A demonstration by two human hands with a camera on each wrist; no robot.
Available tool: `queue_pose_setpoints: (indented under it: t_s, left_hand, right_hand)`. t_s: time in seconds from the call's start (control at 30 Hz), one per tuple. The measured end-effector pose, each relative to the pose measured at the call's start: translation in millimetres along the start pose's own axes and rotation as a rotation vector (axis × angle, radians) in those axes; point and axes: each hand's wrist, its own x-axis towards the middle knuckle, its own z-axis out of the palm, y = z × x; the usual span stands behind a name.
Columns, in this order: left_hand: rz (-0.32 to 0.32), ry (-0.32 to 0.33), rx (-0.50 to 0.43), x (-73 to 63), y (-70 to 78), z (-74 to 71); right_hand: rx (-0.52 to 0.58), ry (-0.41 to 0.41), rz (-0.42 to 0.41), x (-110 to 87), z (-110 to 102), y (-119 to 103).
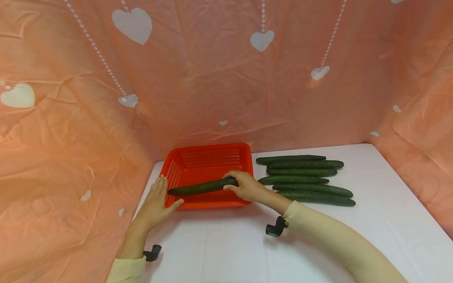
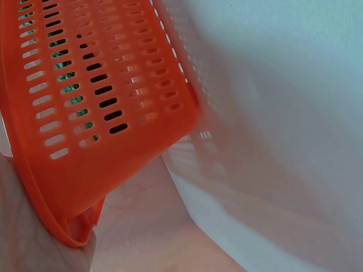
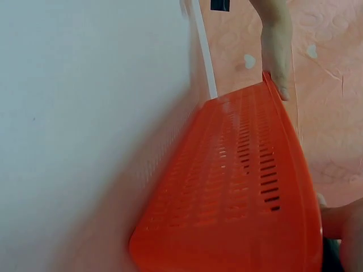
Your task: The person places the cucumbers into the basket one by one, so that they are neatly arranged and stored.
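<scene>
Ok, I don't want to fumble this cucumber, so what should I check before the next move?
1. Right grip secure: ok, it holds one end of the held cucumber.
2. Cucumber within the outline of the red basket: ok in the head view.
3. Left grip on the basket: ok, at its near left corner.
4. Cucumber resting on the basket's floor: cannot tell.
5. All cucumbers in the basket: not ok, six others lie on the table.
</scene>
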Motion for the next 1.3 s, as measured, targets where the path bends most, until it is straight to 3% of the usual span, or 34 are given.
queue_pose_setpoints:
  t_s: [0.23, 0.43, 0.6, 0.97, 1.3]
  left_hand:
    - [0.003, -0.001, -0.006, -0.5, 0.4, -0.9]
    - [-0.01, -0.015, -0.013, -1.1, -0.7, -0.8]
    - [-0.013, -0.019, -0.012, 0.2, -0.5, -0.9]
    - [-0.006, -0.018, -0.009, -0.3, 1.0, -1.4]
    - [-0.005, -0.017, -0.011, 0.8, -0.4, -0.2]
  right_hand:
    - [-0.063, -0.044, 0.035, -1.1, 2.6, -1.8]
    - [-0.223, -0.093, -0.035, -4.2, 3.7, -0.7]
    - [-0.197, -0.11, -0.028, -9.5, -4.3, 1.2]
    - [-0.065, 0.104, -0.059, -52.2, -51.3, 24.4]
    - [-0.109, 0.201, -0.061, -98.7, -79.6, 56.1]
